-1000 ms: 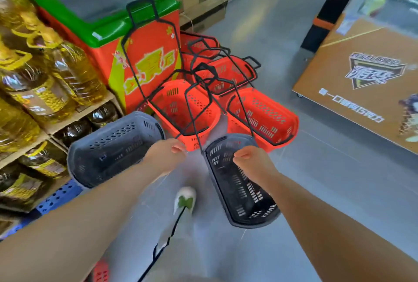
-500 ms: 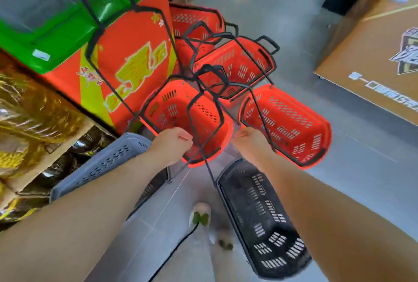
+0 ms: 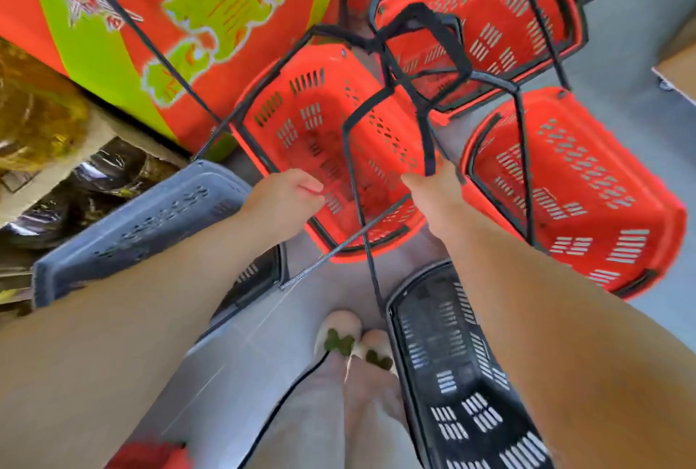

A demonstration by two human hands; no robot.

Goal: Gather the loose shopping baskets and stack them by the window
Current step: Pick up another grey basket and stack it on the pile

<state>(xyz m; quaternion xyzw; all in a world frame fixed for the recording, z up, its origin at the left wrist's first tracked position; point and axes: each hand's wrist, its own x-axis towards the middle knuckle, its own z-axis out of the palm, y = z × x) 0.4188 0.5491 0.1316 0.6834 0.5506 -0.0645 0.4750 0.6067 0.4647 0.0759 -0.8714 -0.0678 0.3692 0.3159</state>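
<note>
Red slotted-plastic shopping baskets (image 3: 587,182) cluster on the floor (image 3: 636,28) against the orange-and-green freezer (image 3: 226,16), while the left hand (image 3: 286,201) grips a grey plastic basket (image 3: 143,220) by its handle and the right hand (image 3: 433,190) a black plastic basket (image 3: 459,374) likewise, both hung low, probably for nesting onto them.

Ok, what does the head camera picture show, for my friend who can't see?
A person's left grip holds a grey slotted plastic basket and the right grip holds the wire handle of a black slotted plastic basket. Several red plastic baskets crowd the grey floor ahead, beside an orange-and-green chest.
</note>
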